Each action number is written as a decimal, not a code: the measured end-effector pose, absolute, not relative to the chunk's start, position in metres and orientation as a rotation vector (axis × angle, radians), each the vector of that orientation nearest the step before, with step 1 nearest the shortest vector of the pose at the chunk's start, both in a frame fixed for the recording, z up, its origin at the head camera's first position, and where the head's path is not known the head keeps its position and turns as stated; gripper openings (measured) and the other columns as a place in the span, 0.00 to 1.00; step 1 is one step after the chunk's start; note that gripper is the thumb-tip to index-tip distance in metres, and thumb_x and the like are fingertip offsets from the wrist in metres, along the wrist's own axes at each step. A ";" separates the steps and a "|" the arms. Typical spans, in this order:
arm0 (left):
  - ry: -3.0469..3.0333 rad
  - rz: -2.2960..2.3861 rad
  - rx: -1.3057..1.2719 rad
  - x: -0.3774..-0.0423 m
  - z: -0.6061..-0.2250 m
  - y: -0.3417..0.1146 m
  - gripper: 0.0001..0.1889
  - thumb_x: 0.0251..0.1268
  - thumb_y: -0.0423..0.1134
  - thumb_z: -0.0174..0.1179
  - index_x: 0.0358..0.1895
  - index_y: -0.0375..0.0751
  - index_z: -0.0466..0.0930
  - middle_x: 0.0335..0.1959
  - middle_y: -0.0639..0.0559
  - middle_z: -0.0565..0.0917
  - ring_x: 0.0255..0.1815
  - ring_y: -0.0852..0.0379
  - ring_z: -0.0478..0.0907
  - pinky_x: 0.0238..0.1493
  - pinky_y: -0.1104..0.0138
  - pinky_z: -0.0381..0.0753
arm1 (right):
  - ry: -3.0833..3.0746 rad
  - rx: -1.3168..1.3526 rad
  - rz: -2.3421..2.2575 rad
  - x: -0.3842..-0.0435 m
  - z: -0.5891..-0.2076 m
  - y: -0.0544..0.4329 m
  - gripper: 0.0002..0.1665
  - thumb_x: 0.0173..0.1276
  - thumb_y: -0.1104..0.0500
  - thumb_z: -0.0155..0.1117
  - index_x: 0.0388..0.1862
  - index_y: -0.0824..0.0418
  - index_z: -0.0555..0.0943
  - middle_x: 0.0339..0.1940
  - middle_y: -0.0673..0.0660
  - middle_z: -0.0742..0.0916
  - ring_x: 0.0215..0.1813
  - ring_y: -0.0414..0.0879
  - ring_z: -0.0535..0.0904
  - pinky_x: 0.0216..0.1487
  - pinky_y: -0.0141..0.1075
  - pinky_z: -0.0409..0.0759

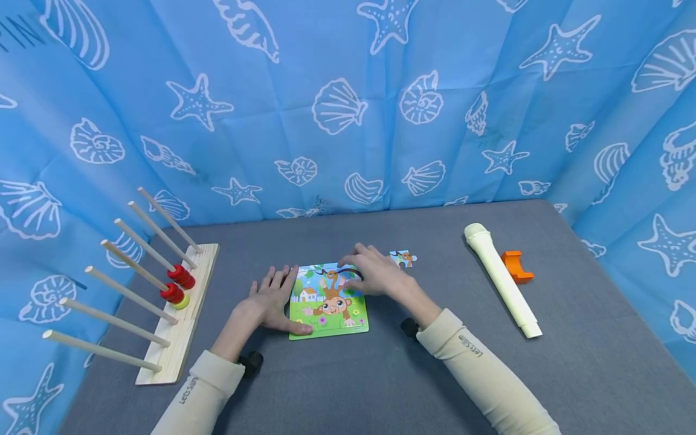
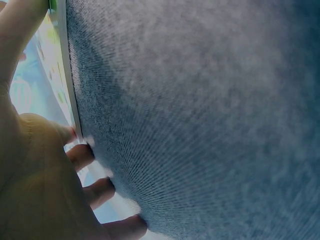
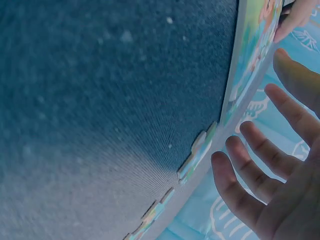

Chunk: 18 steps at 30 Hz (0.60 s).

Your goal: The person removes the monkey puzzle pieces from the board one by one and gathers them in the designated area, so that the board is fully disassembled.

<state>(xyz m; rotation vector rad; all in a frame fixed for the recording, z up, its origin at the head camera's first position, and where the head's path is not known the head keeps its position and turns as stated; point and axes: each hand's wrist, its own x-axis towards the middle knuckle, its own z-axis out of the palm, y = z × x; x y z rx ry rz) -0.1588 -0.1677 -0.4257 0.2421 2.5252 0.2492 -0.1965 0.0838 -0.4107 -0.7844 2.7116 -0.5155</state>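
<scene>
A monkey jigsaw puzzle [image 1: 331, 302] with a green lower border lies flat on the grey table. Along its left side rests my left hand [image 1: 274, 302], thumb lying on the lower left corner and the other fingers stretched beside the upper left edge. Over the upper right part hovers my right hand [image 1: 375, 272], its fingers spread and loosely bent. The right wrist view shows nothing held in that hand [image 3: 280, 165]. A loose puzzle piece [image 1: 403, 259] lies just beyond its knuckles. Another loose piece [image 3: 197, 155] beside the board is hidden by the hand in the head view.
On the left stands a wooden peg rack [image 1: 185, 338] with red beads [image 1: 182, 276] and a yellow one on its pegs. To the right are a cream toy microphone [image 1: 502, 281] and an orange block [image 1: 516, 267]. A blue shell-patterned curtain [image 1: 348, 157] hangs behind the table.
</scene>
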 end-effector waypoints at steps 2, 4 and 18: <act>2.526 0.251 0.241 -0.159 -0.426 -0.168 0.73 0.46 0.75 0.71 0.85 0.43 0.33 0.86 0.36 0.40 0.85 0.30 0.34 0.78 0.30 0.42 | 2.709 -0.805 -0.522 -0.196 -0.412 0.083 0.23 0.71 0.50 0.71 0.63 0.49 0.83 0.54 0.57 0.80 0.48 0.50 0.72 0.44 0.46 0.76; 2.527 0.252 0.243 -0.159 -0.426 -0.168 0.73 0.46 0.75 0.71 0.85 0.43 0.33 0.86 0.36 0.40 0.85 0.30 0.34 0.78 0.30 0.42 | 2.701 -0.822 -0.522 -0.195 -0.413 0.082 0.22 0.70 0.51 0.71 0.62 0.50 0.84 0.55 0.58 0.80 0.49 0.51 0.72 0.47 0.47 0.77; 2.535 0.247 0.253 -0.159 -0.426 -0.167 0.72 0.47 0.74 0.71 0.85 0.43 0.33 0.85 0.36 0.41 0.85 0.30 0.35 0.78 0.30 0.43 | 2.691 -0.811 -0.458 -0.191 -0.417 0.076 0.19 0.68 0.53 0.73 0.58 0.49 0.87 0.53 0.57 0.78 0.49 0.50 0.70 0.41 0.42 0.75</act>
